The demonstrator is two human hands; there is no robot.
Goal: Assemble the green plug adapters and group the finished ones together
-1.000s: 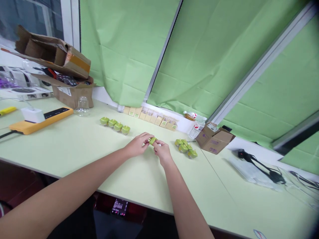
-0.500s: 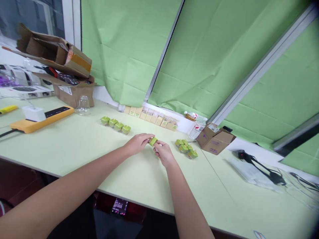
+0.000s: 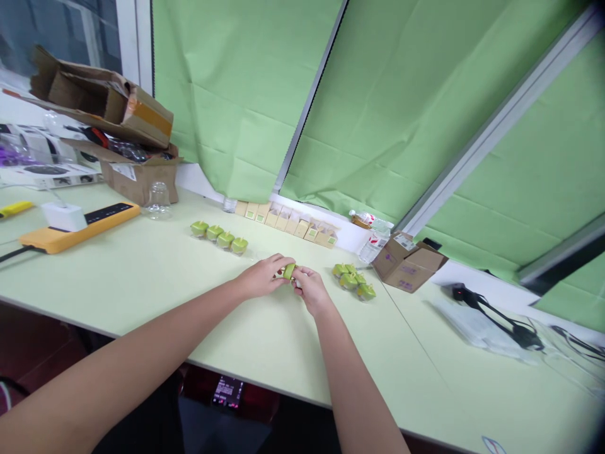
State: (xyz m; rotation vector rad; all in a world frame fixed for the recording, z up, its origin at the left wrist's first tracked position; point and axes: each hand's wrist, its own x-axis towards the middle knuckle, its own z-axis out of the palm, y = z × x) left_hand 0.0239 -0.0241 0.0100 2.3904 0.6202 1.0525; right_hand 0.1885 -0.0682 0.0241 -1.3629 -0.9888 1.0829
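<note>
My left hand [image 3: 261, 275] and my right hand [image 3: 311, 291] meet over the pale green table [image 3: 142, 277], both pinching one small green piece [image 3: 288, 271] between their fingertips. To the right of my hands lies a cluster of similar green pieces [image 3: 352, 280]. To the left, a row of several green pieces [image 3: 219, 238] stands in a line. Behind my hands, a row of small beige boxes [image 3: 285, 222] runs along the foot of the green curtain.
An orange power strip [image 3: 78, 227] with a white adapter and a small glass jar [image 3: 157, 200] sit at the left, near stacked cardboard boxes [image 3: 106, 107]. A small open cardboard box [image 3: 407, 261] and a plastic bottle lie at the right, with black cables [image 3: 501, 318] beyond.
My fingers have shifted a little around the green piece, which now sits lower between them. Both hands stay in the same spot.
</note>
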